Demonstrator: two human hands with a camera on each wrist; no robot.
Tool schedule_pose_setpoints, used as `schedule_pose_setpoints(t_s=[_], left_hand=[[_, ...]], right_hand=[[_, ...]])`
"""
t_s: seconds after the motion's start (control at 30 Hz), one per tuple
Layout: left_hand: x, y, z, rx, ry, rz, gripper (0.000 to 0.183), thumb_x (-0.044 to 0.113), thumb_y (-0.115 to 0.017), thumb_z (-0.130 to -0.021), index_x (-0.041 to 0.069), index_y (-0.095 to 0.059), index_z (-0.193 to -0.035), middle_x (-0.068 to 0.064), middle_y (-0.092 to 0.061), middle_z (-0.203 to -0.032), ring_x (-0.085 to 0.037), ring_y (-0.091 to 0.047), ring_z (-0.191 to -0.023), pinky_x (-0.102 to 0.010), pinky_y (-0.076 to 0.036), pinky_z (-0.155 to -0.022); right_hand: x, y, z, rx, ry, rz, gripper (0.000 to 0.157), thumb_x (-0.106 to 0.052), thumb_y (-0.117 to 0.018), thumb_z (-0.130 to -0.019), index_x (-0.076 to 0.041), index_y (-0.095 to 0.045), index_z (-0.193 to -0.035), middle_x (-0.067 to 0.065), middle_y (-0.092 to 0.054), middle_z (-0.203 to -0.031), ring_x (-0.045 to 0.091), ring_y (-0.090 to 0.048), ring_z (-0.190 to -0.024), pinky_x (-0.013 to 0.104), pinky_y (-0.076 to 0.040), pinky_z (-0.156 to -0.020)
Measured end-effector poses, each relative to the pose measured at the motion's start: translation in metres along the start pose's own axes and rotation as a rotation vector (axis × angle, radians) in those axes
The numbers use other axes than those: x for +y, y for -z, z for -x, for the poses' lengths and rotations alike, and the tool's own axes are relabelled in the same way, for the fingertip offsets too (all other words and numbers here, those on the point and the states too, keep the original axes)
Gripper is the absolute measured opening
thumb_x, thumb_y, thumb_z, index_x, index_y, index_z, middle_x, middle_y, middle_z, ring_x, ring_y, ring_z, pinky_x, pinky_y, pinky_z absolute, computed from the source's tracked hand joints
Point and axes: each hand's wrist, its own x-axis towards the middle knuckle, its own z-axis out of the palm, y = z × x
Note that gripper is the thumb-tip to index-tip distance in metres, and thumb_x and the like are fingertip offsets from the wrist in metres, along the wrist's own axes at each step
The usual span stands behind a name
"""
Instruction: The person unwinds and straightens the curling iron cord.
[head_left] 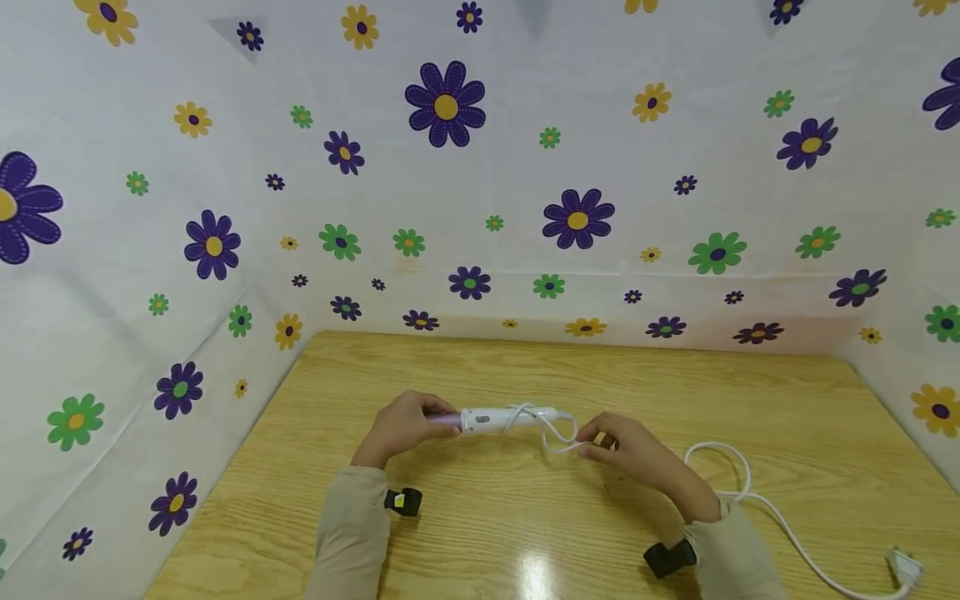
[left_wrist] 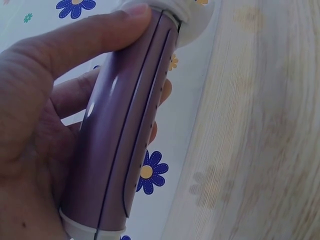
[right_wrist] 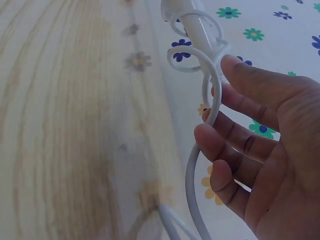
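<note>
A hair curling iron [head_left: 491,419] with a white handle and a purple barrel [left_wrist: 120,120] is held roughly level above the table. My left hand [head_left: 405,427] grips the barrel, thumb on one side and fingers round the other. The white power cord [right_wrist: 191,175] loops around the handle and leaves it at the right end. At that end my right hand [head_left: 633,448] holds the cord between thumb and curled fingers, as the right wrist view [right_wrist: 280,135] shows close up. Part of the barrel is hidden by the left hand in the head view.
The wooden table [head_left: 480,517] is bordered by a white flowered cloth [head_left: 510,175] at the back and sides. More cord [head_left: 783,529] curves over the table's right side to a white plug [head_left: 905,570]. Each wrist wears a black camera [head_left: 670,557].
</note>
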Motion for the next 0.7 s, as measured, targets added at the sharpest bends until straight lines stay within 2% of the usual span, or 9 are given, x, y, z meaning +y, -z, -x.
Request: schedule_pose_setpoints(t_s=[0.17,0.33,0.5,0.7], left_hand=[[0.003,0.001,0.001,-0.009,0.002,0.013,0.032,0.036,-0.082,-0.074,0.019,-0.075,-0.101,0.002,-0.072,-0.098,-0.012,-0.063,-0.082,-0.03,-0.047,-0.071],[0.005,0.002,0.002,-0.025,-0.009,0.045,0.034,0.036,-0.082,-0.075,0.017,-0.075,-0.102,0.001,-0.072,-0.097,-0.011,-0.063,-0.081,-0.029,-0.048,-0.07],[0.012,0.003,0.003,-0.074,-0.025,0.093,0.034,0.035,-0.083,-0.074,0.016,-0.075,-0.101,0.001,-0.073,-0.098,-0.013,-0.063,-0.081,-0.029,-0.049,-0.07],[0.018,0.0,0.004,-0.134,-0.021,0.07,0.031,0.032,-0.082,-0.074,0.018,-0.075,-0.101,0.002,-0.071,-0.098,-0.014,-0.06,-0.084,-0.03,-0.046,-0.075]], right_hand=[[0.004,-0.001,0.004,-0.001,-0.016,0.051,0.016,-0.03,-0.064,-0.092,-0.015,-0.069,-0.095,-0.002,-0.063,-0.089,0.001,-0.047,-0.064,0.022,-0.043,-0.057],[0.003,0.0,0.005,0.027,-0.08,0.159,0.01,-0.03,-0.066,-0.091,-0.021,-0.068,-0.088,-0.008,-0.063,-0.085,0.001,-0.05,-0.066,0.022,-0.043,-0.058],[0.0,0.0,0.002,0.111,-0.115,0.276,0.006,-0.024,-0.068,-0.09,-0.02,-0.069,-0.086,-0.006,-0.063,-0.086,0.008,-0.061,-0.073,0.027,-0.048,-0.061],[0.0,-0.001,-0.002,0.23,-0.109,0.277,0.007,-0.023,-0.069,-0.089,-0.017,-0.07,-0.086,-0.003,-0.062,-0.086,0.014,-0.066,-0.076,0.031,-0.05,-0.063]])
